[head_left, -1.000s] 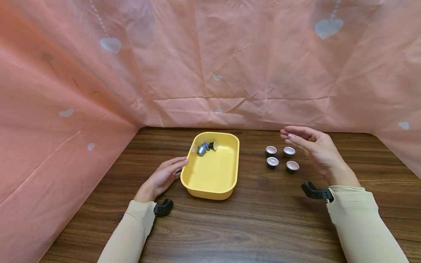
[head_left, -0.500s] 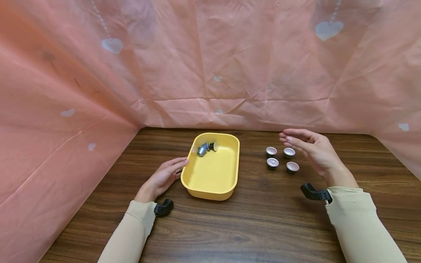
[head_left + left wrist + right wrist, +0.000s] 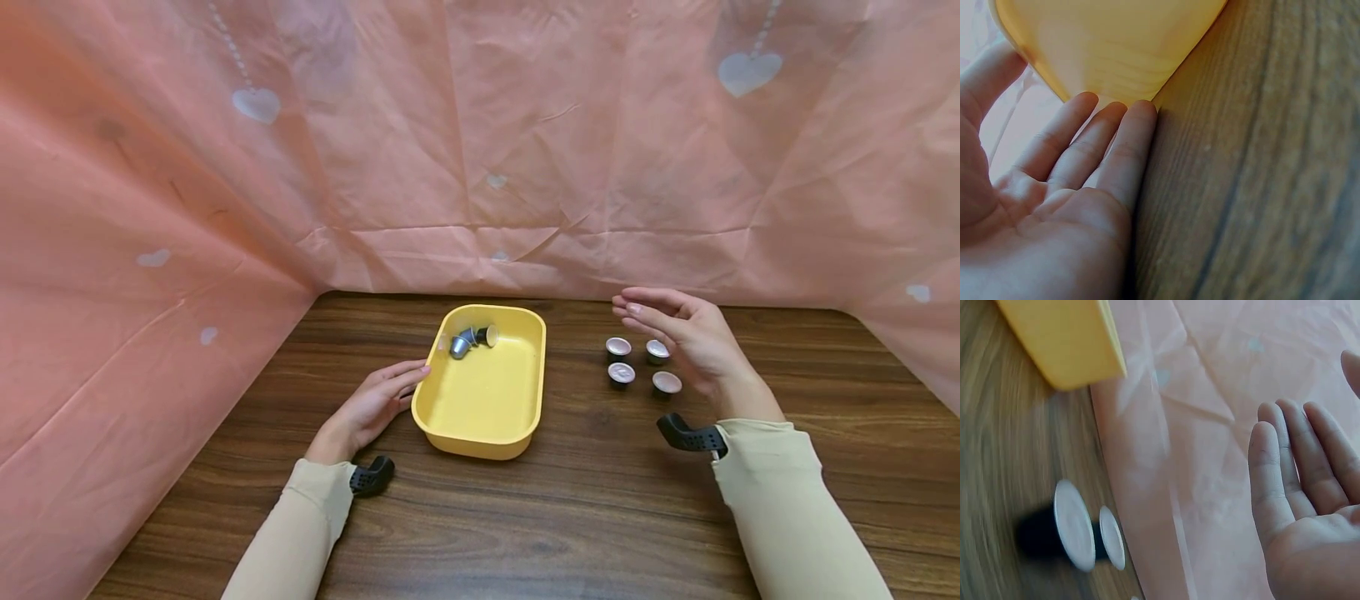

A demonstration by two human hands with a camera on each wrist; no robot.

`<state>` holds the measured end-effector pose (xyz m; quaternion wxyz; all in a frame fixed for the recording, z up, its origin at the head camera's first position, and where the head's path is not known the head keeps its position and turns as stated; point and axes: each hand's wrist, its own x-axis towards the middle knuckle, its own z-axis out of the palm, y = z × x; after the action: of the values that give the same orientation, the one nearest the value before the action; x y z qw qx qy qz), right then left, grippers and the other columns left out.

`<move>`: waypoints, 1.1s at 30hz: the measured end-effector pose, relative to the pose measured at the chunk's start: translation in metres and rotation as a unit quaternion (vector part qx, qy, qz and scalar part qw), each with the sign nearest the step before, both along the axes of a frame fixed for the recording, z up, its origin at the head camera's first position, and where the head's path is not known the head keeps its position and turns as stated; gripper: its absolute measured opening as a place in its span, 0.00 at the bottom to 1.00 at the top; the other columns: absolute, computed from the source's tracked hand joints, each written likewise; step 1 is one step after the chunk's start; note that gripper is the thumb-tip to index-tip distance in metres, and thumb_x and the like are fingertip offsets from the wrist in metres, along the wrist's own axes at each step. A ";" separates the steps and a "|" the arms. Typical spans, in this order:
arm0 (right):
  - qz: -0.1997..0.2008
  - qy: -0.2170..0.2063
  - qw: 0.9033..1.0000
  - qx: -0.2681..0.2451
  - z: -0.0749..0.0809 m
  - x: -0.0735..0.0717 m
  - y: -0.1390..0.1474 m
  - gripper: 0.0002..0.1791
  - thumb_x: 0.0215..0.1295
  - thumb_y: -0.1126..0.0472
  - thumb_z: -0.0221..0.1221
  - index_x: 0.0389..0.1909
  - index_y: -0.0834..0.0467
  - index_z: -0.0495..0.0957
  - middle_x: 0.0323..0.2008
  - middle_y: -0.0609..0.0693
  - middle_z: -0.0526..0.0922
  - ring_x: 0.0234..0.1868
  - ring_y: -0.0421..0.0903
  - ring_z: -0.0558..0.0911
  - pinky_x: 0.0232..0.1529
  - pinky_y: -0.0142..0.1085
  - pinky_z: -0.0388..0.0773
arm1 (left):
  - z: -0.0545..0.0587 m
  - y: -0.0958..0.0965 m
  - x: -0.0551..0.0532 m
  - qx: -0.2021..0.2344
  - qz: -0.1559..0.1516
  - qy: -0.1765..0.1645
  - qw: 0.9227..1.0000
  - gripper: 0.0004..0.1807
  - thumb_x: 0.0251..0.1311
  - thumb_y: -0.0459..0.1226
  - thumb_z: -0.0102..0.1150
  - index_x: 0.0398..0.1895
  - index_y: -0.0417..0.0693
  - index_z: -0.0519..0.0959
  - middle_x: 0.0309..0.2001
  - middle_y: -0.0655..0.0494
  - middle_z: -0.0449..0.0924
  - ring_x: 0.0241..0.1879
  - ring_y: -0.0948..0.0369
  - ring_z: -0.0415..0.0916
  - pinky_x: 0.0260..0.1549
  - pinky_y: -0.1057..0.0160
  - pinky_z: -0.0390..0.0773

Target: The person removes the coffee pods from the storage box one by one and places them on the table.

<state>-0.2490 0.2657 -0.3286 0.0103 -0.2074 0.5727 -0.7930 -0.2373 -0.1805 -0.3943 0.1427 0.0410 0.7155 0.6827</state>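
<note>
My left hand (image 3: 375,406) rests on the table against the left side of a yellow tray (image 3: 480,437), its extended fingers (image 3: 1135,134) touching the outer wall. Inside the tray's far left corner lie a silver-blue coffee capsule (image 3: 460,346) and a black one with a pale lid (image 3: 491,335), with another bluish one between them. My right hand (image 3: 693,337) hovers with relaxed fingers over a group of several dark coffee capsules standing lid up, including a front left capsule (image 3: 621,373) and a front right capsule (image 3: 667,382). Nothing is in its palm in the right wrist view.
The wooden table (image 3: 600,517) reaches back to a pink cloth (image 3: 540,150) with pale hearts, which also hangs along the left and right. A black strap mount (image 3: 686,435) sits on the right wrist, and a similar mount (image 3: 372,476) on the left.
My right hand first dips slightly, then shifts left over the dark capsules and partly covers the back right one. The left hand and the tray stay in place.
</note>
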 end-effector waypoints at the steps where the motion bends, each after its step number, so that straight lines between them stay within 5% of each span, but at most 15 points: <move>1: -0.004 -0.005 1.000 0.003 0.001 -0.001 -0.005 0.13 0.77 0.71 0.61 0.56 0.62 0.86 0.51 0.51 0.93 0.56 0.44 0.91 0.59 0.32 0.85 | 0.000 0.000 0.000 0.001 0.000 -0.001 1.000 0.30 0.81 0.44 0.57 0.78 0.37 0.70 0.77 0.43 0.72 0.67 0.62 0.77 0.63 0.63 0.79; 20: -0.009 -0.063 0.998 -0.019 0.002 -0.039 -0.108 0.22 0.74 0.70 0.65 0.65 0.71 0.77 0.47 0.48 0.93 0.51 0.43 0.92 0.64 0.38 0.84 | -0.002 0.001 0.000 0.012 0.004 0.003 1.000 0.29 0.81 0.43 0.57 0.77 0.36 0.71 0.76 0.44 0.73 0.64 0.64 0.79 0.61 0.63 0.80; 33: -0.019 -0.062 0.998 -0.027 0.002 -0.054 -0.145 0.25 0.74 0.73 0.62 0.70 0.75 0.73 0.53 0.47 0.87 0.52 0.44 0.91 0.60 0.33 0.85 | -0.004 0.005 0.000 0.007 0.004 0.001 1.000 0.29 0.81 0.44 0.57 0.77 0.38 0.72 0.77 0.45 0.73 0.70 0.60 0.76 0.66 0.60 0.78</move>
<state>-0.3027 0.1210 -0.3261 0.0249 -0.1474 0.5535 -0.8194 -0.2374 -0.1758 -0.3982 0.1387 0.0403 0.7110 0.6882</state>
